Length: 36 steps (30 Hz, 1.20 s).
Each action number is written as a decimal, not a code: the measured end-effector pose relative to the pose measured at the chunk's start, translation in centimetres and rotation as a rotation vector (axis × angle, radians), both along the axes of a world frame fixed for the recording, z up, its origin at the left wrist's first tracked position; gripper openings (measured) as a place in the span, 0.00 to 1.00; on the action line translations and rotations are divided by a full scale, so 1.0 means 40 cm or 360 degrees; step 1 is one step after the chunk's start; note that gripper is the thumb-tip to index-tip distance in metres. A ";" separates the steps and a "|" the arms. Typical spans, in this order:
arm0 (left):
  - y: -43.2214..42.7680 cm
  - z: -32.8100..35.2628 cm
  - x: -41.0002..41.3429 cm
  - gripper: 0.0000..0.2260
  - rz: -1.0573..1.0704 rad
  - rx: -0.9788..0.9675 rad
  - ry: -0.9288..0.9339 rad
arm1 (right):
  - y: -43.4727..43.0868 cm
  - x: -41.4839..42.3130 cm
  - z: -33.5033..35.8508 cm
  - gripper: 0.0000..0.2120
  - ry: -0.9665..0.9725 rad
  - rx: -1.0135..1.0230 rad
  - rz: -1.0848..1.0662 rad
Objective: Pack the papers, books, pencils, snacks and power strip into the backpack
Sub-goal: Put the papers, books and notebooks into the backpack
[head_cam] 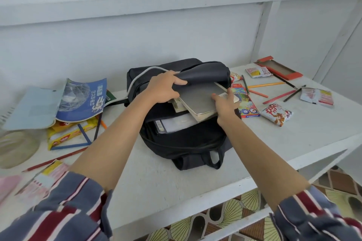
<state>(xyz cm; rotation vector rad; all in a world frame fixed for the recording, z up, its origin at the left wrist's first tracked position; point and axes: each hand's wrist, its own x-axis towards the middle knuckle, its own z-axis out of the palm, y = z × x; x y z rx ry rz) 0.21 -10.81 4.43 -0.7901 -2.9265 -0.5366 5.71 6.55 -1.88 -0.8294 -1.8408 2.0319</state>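
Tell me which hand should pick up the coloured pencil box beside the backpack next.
Right, probably. The right hand touches the grey book, next to the pencil box. The left hand grips the backpack flap on the far side and holds it open.
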 end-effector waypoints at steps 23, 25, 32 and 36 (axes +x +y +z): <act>-0.017 0.013 0.017 0.25 -0.0078 0.0178 -0.0196 | 0.100 -0.033 -0.031 0.17 0.0403 0.1760 0.1140; -0.016 0.013 0.021 0.25 -0.0095 0.0185 -0.0195 | 0.085 -0.052 -0.030 0.18 0.0391 0.1835 0.1097; -0.021 0.021 0.017 0.24 -0.0095 0.0209 -0.0210 | 0.090 -0.060 -0.029 0.18 0.0370 0.1928 0.1108; -0.020 0.021 0.016 0.24 -0.0086 0.0214 -0.0216 | 0.084 -0.068 -0.046 0.16 0.0371 0.2060 0.1035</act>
